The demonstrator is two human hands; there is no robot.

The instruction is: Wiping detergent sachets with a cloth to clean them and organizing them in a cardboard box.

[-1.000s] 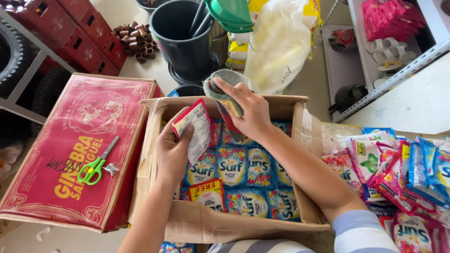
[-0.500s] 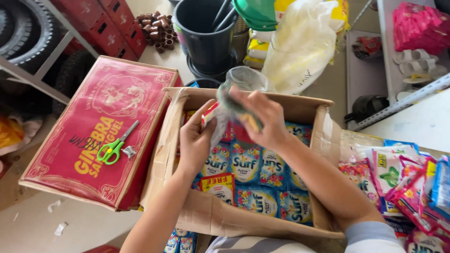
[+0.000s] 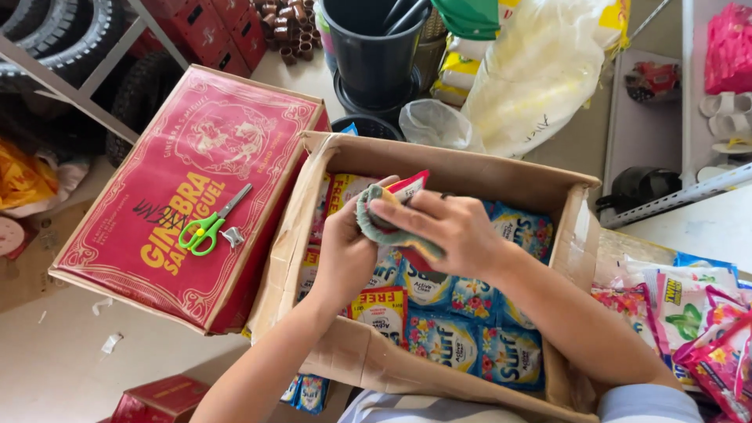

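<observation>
- Sachet bundle (image 3: 395,211), small folded packets with a red-and-white one on top, sits above the open cardboard box (image 3: 439,176), over its far-left part, held between both hands.
- Right hand (image 3: 446,227) is closed on the bundle from the right, fingers wrapped across its front, thumb side underneath; grip looks firm.
- Left hand (image 3: 345,254) is pressed to the bundle's left side, fingers curled behind it; whether it truly grips or just supports, can't tell.
- Hands are together, touching the same bundle, both forearms reaching in over the box's near wall.
- Blue detergent sachets (image 3: 458,337) fill the box floor in flat rows, flower print, right under the hands.
- Red-and-yellow sachets (image 3: 380,305) lie in the box too, left of the blue ones, partly under the left wrist.
- Red carton (image 3: 157,196) stands just left of the box, touching its left wall.
- Green-handled scissors (image 3: 207,227) lie on top of the red carton, blades pointing toward the box.
- Black bucket (image 3: 376,55) stands beyond the box's far wall.
- White plastic sack (image 3: 533,78) leans beyond the box, right of the bucket.
- Loose pink and green sachets (image 3: 689,321) are piled right of the box, outside it.
</observation>
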